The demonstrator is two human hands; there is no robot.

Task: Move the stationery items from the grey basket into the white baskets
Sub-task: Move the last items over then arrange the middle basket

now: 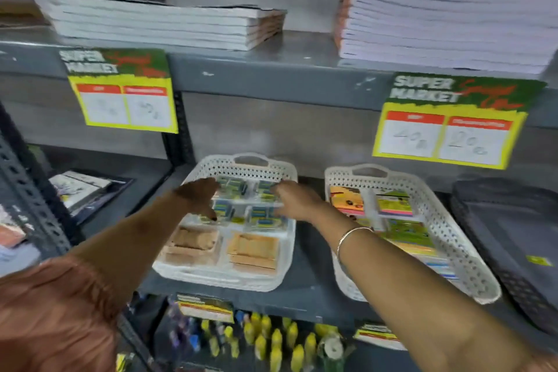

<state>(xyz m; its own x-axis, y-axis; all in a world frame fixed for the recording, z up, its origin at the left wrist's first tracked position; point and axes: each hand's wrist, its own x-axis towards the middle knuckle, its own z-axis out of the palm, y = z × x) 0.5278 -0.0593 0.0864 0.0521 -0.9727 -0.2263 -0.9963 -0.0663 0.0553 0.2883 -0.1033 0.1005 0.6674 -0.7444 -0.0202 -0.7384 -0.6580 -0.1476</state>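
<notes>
Two white perforated baskets stand on the grey middle shelf. The left white basket point(273, 279) holds clear packs of blue-green clips point(238, 214) at the back and orange packs point(253, 251) in front. My left hand point(199, 198) and my right hand point(297, 201) both reach into it and rest on the clip packs, fingers spread over them. Whether either hand grips a pack is unclear. The right white basket point(453, 238) holds colourful sticky-note packs point(394, 204). The grey basket point(513, 238) sits at the far right, dark, and nothing shows inside it.
Stacks of notebooks point(169, 21) lie on the shelf above. Yellow price tags point(126, 100) hang from its edge. Glue bottles point(277, 341) fill the shelf below. A dark metal upright point(30, 190) stands at left, with books point(81, 187) beyond it.
</notes>
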